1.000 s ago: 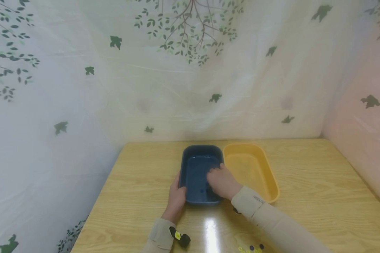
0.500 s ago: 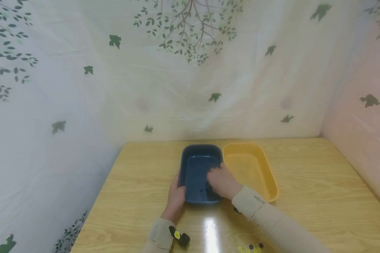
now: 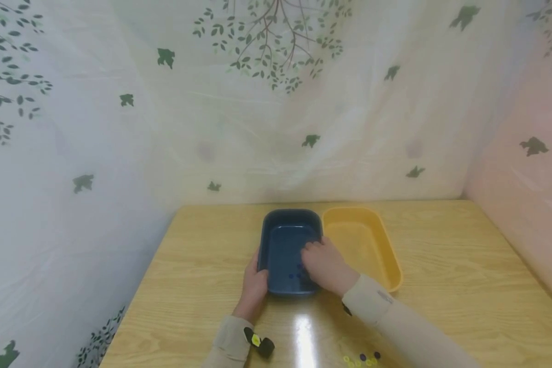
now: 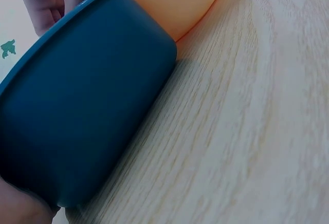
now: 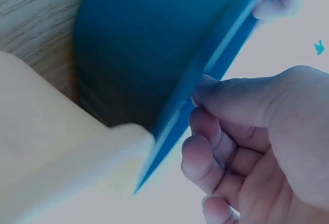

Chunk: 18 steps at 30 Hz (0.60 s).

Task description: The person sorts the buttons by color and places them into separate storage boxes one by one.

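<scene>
A dark blue rectangular tub (image 3: pixel 285 240) stands near the back of the table. My left hand (image 3: pixel 253 291) grips its left side, thumb at the near corner. Over the right part of the tub is my right hand (image 3: pixel 326 263), knuckles up. Several small dark pieces (image 3: pixel 292 276) lie on the tub floor just below its fingers. In the right wrist view the right hand (image 5: pixel 247 131) has its fingers curled loosely, with the thumb tip by the index finger at the blue rim (image 5: pixel 226 39). I cannot tell whether anything sits between those fingertips.
A yellow tray (image 3: pixel 390 245) stands right against the tub's right side, partly behind the right sleeve. Small yellow rings (image 3: pixel 346 359) and dark round pieces (image 3: pixel 362 357) lie at the table's front. A patterned sheet hangs behind the table.
More small dark pieces show on the tub floor under the right hand than before. Both hands have stayed in nearly the same place, the right wrist shifting slightly.
</scene>
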Motion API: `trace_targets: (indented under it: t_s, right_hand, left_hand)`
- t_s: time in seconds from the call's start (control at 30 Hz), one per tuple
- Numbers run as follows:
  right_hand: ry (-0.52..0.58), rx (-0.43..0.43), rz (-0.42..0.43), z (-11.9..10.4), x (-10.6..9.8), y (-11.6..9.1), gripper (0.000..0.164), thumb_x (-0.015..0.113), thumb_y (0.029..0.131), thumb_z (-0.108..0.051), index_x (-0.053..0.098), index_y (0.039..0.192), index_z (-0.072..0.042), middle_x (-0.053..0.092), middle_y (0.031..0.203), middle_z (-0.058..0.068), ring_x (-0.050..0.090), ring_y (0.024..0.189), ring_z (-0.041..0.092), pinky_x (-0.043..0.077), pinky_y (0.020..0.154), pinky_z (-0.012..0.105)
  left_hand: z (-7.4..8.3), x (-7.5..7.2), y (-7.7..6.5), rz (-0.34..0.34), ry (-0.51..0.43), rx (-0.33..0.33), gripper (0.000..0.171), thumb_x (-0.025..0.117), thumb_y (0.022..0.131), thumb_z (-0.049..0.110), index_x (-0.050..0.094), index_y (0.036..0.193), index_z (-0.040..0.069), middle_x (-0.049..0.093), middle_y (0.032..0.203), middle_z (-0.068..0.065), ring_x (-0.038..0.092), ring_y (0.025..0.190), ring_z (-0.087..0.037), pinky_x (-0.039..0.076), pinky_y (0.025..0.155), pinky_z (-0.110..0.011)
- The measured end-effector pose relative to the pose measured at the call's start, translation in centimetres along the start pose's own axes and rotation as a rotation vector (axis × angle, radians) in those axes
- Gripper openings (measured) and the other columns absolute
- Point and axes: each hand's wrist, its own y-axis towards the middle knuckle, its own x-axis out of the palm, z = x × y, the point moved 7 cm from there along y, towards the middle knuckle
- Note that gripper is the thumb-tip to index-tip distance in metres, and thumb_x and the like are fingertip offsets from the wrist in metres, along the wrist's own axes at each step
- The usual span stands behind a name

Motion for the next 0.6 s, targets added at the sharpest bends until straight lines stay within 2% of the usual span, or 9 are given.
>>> trace_targets:
  t_s: [0.37, 0.6]
  right_hand:
    - [-0.014, -0.018, 0.138, -0.7, -3.7, -1.8, 0.009, 0.072, 0.074, -0.009, 0.063, 0.073, -0.011, 0.053, 0.068, 0.000, 0.048, 0.062, 0.016, 0.031, 0.060, 0.029]
    - [-0.016, -0.010, 0.167, -1.0, -5.1, -3.8, 0.013, 0.074, 0.080, -0.015, 0.064, 0.073, -0.013, 0.048, 0.065, -0.004, 0.039, 0.060, 0.012, 0.025, 0.059, 0.027]
  left_hand:
    - [-0.2, 0.0, 0.1, 0.019, 0.017, -0.003, 0.073, 0.036, 0.084, -0.010, 0.029, 0.153, 0.013, 0.030, 0.156, -0.008, 0.022, 0.144, -0.030, 0.018, 0.117, -0.050]
    - [-0.3, 0.1, 0.2, 0.017, 0.024, -0.016, 0.074, 0.036, 0.085, -0.009, 0.028, 0.154, 0.016, 0.029, 0.157, -0.005, 0.021, 0.145, -0.028, 0.018, 0.117, -0.049]
